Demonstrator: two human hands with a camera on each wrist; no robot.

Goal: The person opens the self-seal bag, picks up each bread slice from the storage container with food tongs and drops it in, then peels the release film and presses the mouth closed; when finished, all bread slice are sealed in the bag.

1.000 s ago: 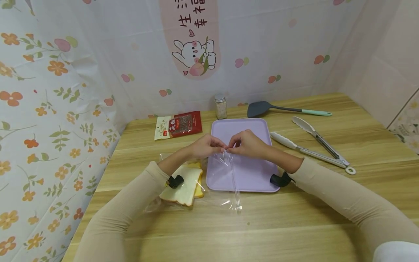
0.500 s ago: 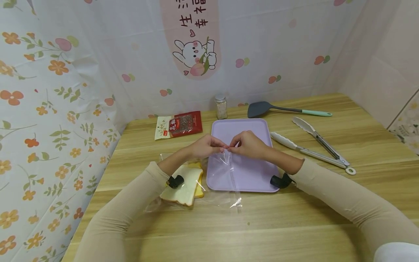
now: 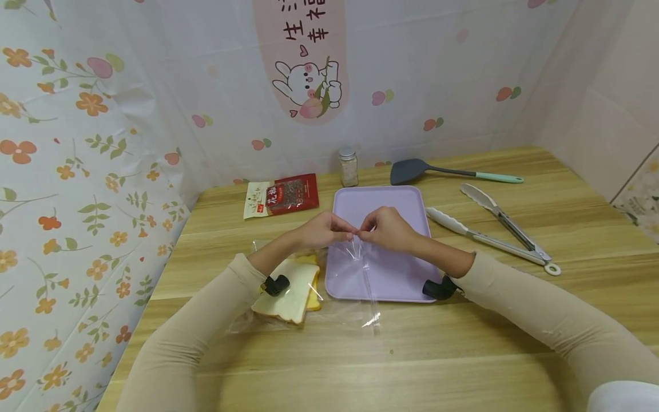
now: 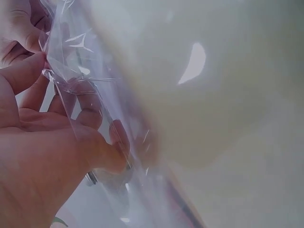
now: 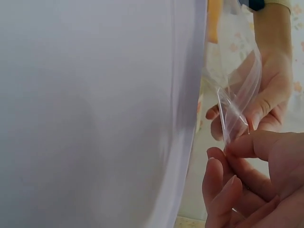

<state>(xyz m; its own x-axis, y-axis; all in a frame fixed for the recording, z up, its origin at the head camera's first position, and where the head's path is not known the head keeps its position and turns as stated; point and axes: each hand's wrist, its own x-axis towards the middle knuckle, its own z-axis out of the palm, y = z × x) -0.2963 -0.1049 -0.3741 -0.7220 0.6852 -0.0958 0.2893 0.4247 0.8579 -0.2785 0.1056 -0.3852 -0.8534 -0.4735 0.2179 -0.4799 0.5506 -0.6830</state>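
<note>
A clear zip bag [image 3: 342, 286] with two slices of bread, one white [image 3: 288, 292] and one yellow [image 3: 313, 294], lies left of centre, its right part over a lilac tray [image 3: 401, 274]. My left hand [image 3: 321, 230] pinches the bag's top corner between thumb and finger. Right beside it, fingertips almost touching, my right hand [image 3: 388, 229] pinches the same edge. In the left wrist view the film [image 4: 85, 61] rises between the two hands. The right wrist view shows the clear plastic [image 5: 237, 104] held in both hands' fingertips.
Behind the bag lies a red packet of peppercorns [image 3: 288, 195]. A small glass jar [image 3: 348, 169] stands behind the tray. To the right are a dark spatula [image 3: 409, 170] with a green handle and open metal tongs [image 3: 504, 245]. A patterned cloth [image 3: 216, 74] hangs behind.
Both hands keep their pinch on the bag's edge in nearly the same place. The right forearm has shifted very slightly; the tray and bread stay put.
</note>
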